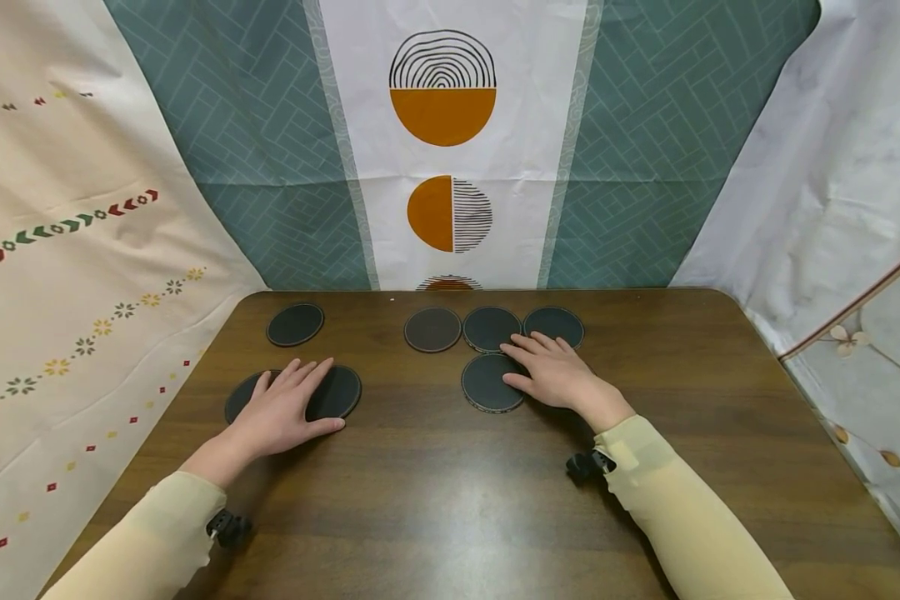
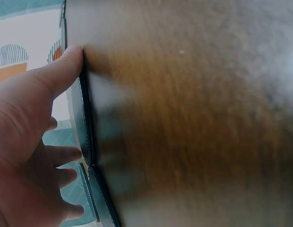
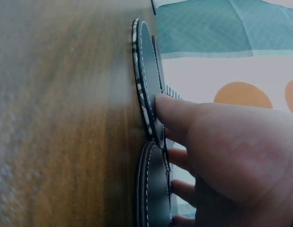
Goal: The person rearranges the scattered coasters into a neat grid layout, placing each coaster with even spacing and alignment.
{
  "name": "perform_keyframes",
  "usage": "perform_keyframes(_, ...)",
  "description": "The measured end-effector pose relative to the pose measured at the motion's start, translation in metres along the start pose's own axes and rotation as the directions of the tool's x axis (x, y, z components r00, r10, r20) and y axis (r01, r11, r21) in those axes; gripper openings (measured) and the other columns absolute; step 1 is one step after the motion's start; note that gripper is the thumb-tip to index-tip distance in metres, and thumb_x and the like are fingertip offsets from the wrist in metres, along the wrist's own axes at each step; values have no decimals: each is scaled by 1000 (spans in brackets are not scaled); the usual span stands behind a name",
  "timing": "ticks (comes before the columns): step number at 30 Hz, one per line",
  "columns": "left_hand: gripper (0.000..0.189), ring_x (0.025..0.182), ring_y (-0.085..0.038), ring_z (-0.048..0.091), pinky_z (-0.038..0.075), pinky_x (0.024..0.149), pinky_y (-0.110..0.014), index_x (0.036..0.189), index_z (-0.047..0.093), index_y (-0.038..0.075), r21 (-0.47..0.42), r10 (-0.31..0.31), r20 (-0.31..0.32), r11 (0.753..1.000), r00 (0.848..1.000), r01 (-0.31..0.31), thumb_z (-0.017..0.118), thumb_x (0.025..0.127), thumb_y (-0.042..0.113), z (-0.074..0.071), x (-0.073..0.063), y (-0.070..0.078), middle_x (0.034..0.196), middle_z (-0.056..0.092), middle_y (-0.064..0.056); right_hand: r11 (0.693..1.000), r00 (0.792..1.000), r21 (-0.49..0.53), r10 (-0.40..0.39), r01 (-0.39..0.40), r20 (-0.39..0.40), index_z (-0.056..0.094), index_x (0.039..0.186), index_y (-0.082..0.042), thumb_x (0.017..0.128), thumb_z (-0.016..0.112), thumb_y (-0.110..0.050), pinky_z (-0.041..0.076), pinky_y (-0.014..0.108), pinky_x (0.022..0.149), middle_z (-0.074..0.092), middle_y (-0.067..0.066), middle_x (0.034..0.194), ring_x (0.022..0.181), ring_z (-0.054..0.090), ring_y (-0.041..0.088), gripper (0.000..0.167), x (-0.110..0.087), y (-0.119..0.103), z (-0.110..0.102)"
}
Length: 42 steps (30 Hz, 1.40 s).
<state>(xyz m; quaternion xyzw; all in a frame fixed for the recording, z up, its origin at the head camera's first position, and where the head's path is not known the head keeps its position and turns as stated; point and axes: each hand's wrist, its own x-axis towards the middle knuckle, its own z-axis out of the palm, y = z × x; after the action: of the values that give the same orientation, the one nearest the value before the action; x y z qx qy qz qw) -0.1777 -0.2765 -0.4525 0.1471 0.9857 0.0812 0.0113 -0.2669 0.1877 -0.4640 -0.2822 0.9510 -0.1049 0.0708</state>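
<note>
My left hand lies with spread fingers over two round dark coasters on the left. One coaster shows past its fingers and the other coaster is partly hidden by the hand. The left thumb reaches the near coaster's stitched edge in the left wrist view. My right hand is spread over the right-hand coasters, its thumb at a front coaster with a patterned rim. Its fingertips overlap two back coasters. Beneath its palm another coaster shows in the right wrist view, hidden in the head view.
A single coaster lies at the back left of the brown wooden table. A browner coaster sits in the back row near the middle. Patterned cloth hangs along the table's back edge, with more cloth at both sides.
</note>
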Motion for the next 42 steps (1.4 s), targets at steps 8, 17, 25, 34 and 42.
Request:
perform_keyframes(8, 106, 158, -54, 33, 19, 119, -84, 173, 36, 10, -17, -5, -9, 1000, 1000, 5, 83, 94, 63, -2, -4, 3, 167, 48, -24, 1000, 1000, 2, 2, -2, 18, 41, 173, -16, 116, 55, -48, 14, 70, 130, 32, 14, 179, 166, 22, 44, 67, -3, -5, -5)
perform_keyframes(17, 104, 156, -57, 35, 18, 120, -83, 172, 38, 9, -35, -17, -13, 999, 1000, 16, 86, 94, 58, -4, -7, 2, 163, 52, -27, 1000, 1000, 2, 1, -1, 16, 42, 173, -16, 116, 55, -47, 14, 70, 130, 32, 15, 179, 166, 22, 44, 66, -4, -7, -7)
perform_keyframes(25, 103, 153, -56, 39, 20, 121, -81, 171, 41, 8, -29, -9, -25, 1000, 1000, 8, 86, 93, 58, -2, -6, 1, 160, 54, -29, 1000, 1000, -12, 4, -4, 15, 42, 172, -15, 116, 56, -45, 16, 70, 130, 33, 15, 178, 165, 24, 44, 65, -6, -9, -9)
perform_keyframes(34, 101, 139, -53, 55, 26, 122, -77, 169, 44, 5, -3, 31, -54, 1000, 998, -31, 89, 92, 53, -3, -4, 1, 148, 62, -31, 1000, 1000, 5, 5, -5, 13, 42, 173, -17, 116, 56, -48, 14, 70, 130, 32, 13, 179, 166, 22, 43, 67, -2, -2, -2)
perform_keyframes(42, 97, 133, -53, 59, 28, 122, -75, 165, 48, 2, 0, 45, -95, 999, 994, -45, 89, 92, 50, 0, -2, 2, 144, 65, -32, 1000, 1000, 8, -3, 3, 8, 42, 172, -17, 116, 55, -50, 15, 70, 130, 33, 14, 179, 166, 22, 44, 67, -3, -3, -3)
